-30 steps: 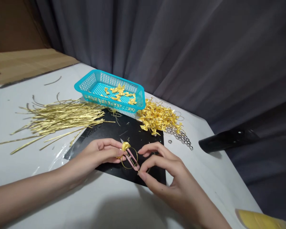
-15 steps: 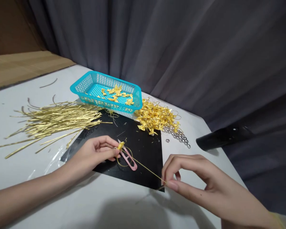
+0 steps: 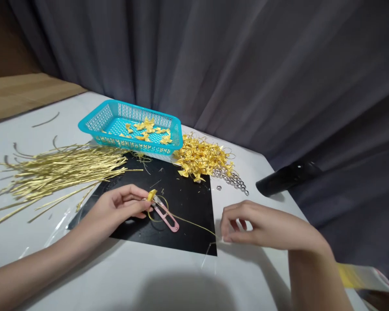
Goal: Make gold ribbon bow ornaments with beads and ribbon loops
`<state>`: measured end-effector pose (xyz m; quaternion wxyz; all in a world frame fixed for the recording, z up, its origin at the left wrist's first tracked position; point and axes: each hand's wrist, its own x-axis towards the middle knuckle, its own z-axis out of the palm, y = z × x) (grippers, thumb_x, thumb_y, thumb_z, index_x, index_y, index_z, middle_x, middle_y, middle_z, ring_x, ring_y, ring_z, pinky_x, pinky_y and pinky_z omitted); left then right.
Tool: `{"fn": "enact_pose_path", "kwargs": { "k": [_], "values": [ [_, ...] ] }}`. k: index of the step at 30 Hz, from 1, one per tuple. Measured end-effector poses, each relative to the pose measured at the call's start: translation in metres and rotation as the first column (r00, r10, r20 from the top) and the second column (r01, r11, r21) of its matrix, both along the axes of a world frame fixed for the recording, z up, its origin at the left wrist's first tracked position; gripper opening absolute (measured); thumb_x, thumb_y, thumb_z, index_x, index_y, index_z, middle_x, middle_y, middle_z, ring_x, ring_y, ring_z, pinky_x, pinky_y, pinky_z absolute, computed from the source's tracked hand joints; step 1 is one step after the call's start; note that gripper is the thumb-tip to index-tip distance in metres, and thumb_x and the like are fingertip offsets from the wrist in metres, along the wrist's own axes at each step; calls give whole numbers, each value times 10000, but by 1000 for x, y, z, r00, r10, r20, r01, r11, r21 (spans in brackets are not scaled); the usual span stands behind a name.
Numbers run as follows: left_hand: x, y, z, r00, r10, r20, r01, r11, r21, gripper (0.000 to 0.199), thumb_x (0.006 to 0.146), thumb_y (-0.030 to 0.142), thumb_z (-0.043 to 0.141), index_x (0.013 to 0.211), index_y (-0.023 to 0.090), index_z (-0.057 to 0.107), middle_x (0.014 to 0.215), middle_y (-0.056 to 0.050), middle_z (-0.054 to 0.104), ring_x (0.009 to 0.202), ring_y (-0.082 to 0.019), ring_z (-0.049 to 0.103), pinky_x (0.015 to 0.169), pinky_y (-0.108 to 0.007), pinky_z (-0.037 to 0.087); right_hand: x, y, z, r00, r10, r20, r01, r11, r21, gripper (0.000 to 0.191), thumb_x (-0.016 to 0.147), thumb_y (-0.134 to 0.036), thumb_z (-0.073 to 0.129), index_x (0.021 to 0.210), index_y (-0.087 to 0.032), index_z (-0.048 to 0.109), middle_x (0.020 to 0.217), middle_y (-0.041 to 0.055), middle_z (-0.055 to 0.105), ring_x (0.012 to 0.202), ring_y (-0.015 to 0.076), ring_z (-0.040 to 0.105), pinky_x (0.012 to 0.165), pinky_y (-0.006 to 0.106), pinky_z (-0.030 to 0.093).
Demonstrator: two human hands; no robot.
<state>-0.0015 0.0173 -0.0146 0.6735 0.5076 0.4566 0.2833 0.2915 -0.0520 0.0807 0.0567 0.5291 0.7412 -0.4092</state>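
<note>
Left hand (image 3: 115,208) pinches 1 yellow satin bow (image 3: 152,195); right hand (image 3: 266,224) seems clamped on thin gold cord (image 3: 194,223). Gold loop (image 3: 155,221) looks formed, cord untrimmed; yellow looped-bow pile (image 3: 202,157) beyond right hand looks done.

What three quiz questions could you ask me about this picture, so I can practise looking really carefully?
1. True or false: the right hand is inside the blue basket.
2. Pick one. The left hand is pinching:
A) the curtain
B) a yellow bow
C) the cardboard
3. What small, shiny things lie beside the black mat, just past the right hand?

Key: 1. False. 2. B, a yellow bow. 3. Silver beads.
</note>
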Motion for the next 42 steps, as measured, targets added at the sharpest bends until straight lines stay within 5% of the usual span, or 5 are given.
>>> {"fn": "enact_pose_path", "kwargs": {
  "k": [7, 18, 26, 32, 42],
  "values": [
    [1, -2, 1, 998, 12, -56, -3, 988, 154, 173, 697, 367, 754, 755, 208, 721, 721, -8, 713, 560, -109, 576, 535, -178, 480, 6, 9, -14, 961, -265, 78, 231, 927, 295, 169, 917, -320, 539, 926, -203, 661, 805, 19, 670, 712, 156, 606, 631, 258, 441],
    [1, 0, 3, 998, -19, -61, 29, 986, 166, 279, 701, 375, 731, 903, 182, 714, 781, -36, 740, 582, -121, 589, 537, -198, 462, -101, 19, -79, 952, -302, -41, 288, 848, 445, 251, 807, -334, 707, 946, -169, 580, 978, 58, 595, 922, 229, 586, 732, 320, 446],
    [0, -3, 7, 1000, 1, -27, 4, 980, 199, 258, 759, 410, 709, 898, 192, 701, 882, -58, 746, 731, -165, 651, 598, -210, 488, -72, 21, -67, 931, -361, -47, 357, 883, 305, 122, 853, -280, 622, 820, -171, 579, 828, 49, 634, 750, 189, 587, 641, 291, 437],
    [-1, 0, 6, 998, 4, -71, 9, 983, 184, 291, 757, 447, 703, 911, 203, 744, 945, -68, 760, 842, -216, 676, 679, -246, 517, -47, 22, -61, 910, -352, -218, 380, 920, 102, 247, 924, -365, 535, 1044, -161, 606, 919, 69, 652, 805, 180, 611, 709, 306, 478],
    [-4, 6, 4, 993, 7, -122, 18, 978, 206, 254, 742, 415, 729, 885, 209, 764, 852, -35, 766, 664, -151, 638, 584, -206, 493, -45, 24, -50, 494, -593, -636, 202, 789, -579, 308, 819, -402, 710, 903, -106, 695, 777, 47, 675, 560, 56, 597, 467, 132, 416]
  ]
}}
